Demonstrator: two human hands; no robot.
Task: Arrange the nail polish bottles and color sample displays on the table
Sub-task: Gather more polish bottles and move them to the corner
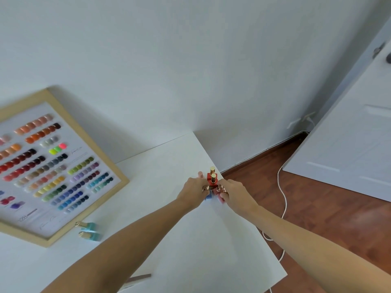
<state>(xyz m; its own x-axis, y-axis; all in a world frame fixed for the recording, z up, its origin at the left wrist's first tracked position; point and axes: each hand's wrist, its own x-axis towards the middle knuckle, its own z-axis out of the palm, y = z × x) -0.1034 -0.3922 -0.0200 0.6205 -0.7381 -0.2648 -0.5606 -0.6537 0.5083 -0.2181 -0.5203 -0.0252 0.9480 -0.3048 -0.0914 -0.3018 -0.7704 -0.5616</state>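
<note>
Both hands (pixel 193 190) (pixel 232 190) hold bottles (pixel 213 181) at the table (pixel 169 229) edge

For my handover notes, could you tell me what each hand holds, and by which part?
Left hand grips the blue bottle near its cap; right hand the pink bottle likewise.

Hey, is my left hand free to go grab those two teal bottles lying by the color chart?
Probably not right away. The left hand is gripping a blue bottle in the cluster near the table corner. Once it lets go, bare tabletop leads to the teal bottles beside the color chart.
</note>
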